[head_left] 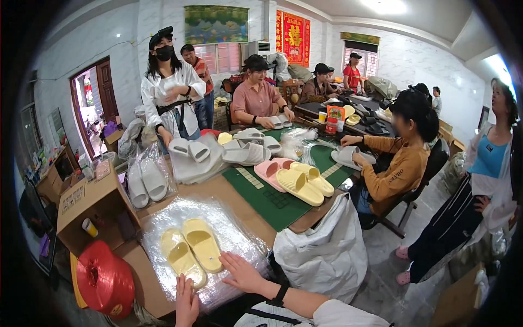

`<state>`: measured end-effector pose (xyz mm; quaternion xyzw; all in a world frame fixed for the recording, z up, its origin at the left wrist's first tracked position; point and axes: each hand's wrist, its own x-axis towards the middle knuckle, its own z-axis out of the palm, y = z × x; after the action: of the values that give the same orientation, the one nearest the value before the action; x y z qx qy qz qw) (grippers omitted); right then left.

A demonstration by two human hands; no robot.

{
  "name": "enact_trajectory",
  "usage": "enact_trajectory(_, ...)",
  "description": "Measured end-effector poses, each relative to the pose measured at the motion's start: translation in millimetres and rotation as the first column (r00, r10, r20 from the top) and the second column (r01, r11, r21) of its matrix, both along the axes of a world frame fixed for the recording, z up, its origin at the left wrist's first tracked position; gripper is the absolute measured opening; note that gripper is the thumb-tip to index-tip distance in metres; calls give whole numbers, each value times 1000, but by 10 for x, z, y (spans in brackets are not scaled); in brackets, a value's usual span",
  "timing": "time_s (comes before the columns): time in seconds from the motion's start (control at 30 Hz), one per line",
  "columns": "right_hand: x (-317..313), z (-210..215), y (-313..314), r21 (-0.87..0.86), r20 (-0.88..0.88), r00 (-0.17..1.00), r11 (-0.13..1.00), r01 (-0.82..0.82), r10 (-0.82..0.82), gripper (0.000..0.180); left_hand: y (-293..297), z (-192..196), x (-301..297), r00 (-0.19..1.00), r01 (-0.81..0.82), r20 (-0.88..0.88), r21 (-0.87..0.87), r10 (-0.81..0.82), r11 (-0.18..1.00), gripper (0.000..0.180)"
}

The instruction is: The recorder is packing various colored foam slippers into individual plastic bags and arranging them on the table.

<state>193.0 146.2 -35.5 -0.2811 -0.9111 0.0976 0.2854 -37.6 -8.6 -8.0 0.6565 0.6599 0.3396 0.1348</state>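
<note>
Two pale yellow slippers (202, 245) lie side by side on a pile of clear plastic bags (158, 218), toes pointing away from me. Glossy film seems to cover the left one; whether both are inside a bag I cannot tell. My left hand (187, 301) is at the heel of the left slipper, fingers extended and fingertips close to it. To the right, my right hand (242, 273) rests flat over the bags, its fingers stretched out and reaching the right slipper's heel. A dark band circles my right wrist.
Beyond the bags, yellow slippers (305, 182), pink slippers (268, 173) and grey slippers (248, 154) sit on a green mat (256, 204). A cardboard box (90, 201) and red twine roll (103, 278) stand left. A white sack (324, 250) hangs right. Several people work around the tables.
</note>
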Motion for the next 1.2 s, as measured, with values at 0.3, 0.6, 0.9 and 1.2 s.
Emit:
enact_trajectory(0.3, -17, 9, -15, -53, 9, 1000, 999, 5, -4, 75, 58, 257, 167, 960, -154, -229, 39, 159, 987, 53)
enact_trajectory(0.6, 132, 291, -358, -123, -5, 1000, 992, -19, 18, 65, -7, 55, 96, 888, -127, -381, 338, 258, 933, 30)
enact_trajectory(0.9, 173, 413, -294, -184, -219, 974, 977, -106, 65, 39, -5, 164, 147, 836, -145, -385, 534, 392, 833, 34)
enact_trajectory(1.2, 103, 359, -295, -214, -194, 979, 972, -99, 57, 39, 129, 90, 102, 770, -630, 22, 189, 638, 753, 86)
